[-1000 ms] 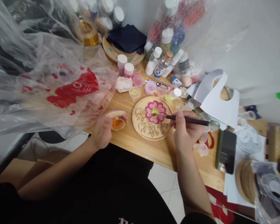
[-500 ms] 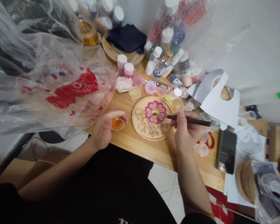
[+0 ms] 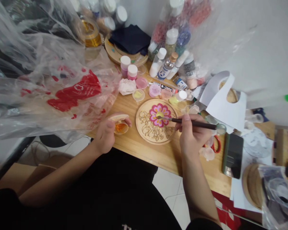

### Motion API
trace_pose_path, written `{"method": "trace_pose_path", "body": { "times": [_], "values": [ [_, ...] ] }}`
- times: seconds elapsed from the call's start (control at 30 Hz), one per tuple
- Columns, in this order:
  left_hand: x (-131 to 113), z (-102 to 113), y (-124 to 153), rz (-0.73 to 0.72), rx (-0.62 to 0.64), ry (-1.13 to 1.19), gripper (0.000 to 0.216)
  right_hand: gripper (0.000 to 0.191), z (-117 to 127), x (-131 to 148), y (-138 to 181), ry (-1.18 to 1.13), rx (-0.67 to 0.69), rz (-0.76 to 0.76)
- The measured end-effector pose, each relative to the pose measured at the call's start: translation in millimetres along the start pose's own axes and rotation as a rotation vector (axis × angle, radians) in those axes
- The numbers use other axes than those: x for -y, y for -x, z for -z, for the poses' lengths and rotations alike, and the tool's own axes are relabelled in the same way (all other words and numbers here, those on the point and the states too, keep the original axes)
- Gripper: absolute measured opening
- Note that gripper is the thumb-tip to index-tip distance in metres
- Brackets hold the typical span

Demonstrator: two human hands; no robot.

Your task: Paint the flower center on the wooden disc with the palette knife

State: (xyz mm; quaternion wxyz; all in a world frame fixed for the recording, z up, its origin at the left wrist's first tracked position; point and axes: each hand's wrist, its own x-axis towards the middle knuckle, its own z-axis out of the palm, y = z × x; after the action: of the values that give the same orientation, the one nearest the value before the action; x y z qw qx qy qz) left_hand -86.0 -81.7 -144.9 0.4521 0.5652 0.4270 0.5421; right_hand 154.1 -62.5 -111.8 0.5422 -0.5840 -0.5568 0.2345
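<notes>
A round wooden disc [image 3: 156, 121] with a carved gold pattern and a pink flower lies on the wooden table [image 3: 158, 153]. My right hand [image 3: 190, 134] pinches a thin dark paintbrush [image 3: 189, 121], whose tip touches the flower's yellow centre. My left hand [image 3: 107, 131] is curled round a small open paint pot [image 3: 121, 127] with orange paint, left of the disc; the pot's lid stands tilted up behind it.
Small paint pots [image 3: 155, 90] and capped bottles [image 3: 168, 65] crowd the table behind the disc. A crumpled clear plastic bag with red print [image 3: 62, 89] covers the left. A phone [image 3: 232, 155], red scissors [image 3: 214, 145], white paper [image 3: 224, 102] and wooden rounds [image 3: 252, 185] lie at the right.
</notes>
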Motion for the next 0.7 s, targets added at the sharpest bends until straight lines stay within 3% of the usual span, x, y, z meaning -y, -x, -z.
{"method": "trace_pose_path", "body": {
  "times": [0.7],
  "values": [
    [2.2, 1.9, -2.1, -0.078, 0.045, 0.004, 0.057, 0.027, -1.1, 1.6, -0.2, -0.043, 0.0, 0.004]
  ]
}}
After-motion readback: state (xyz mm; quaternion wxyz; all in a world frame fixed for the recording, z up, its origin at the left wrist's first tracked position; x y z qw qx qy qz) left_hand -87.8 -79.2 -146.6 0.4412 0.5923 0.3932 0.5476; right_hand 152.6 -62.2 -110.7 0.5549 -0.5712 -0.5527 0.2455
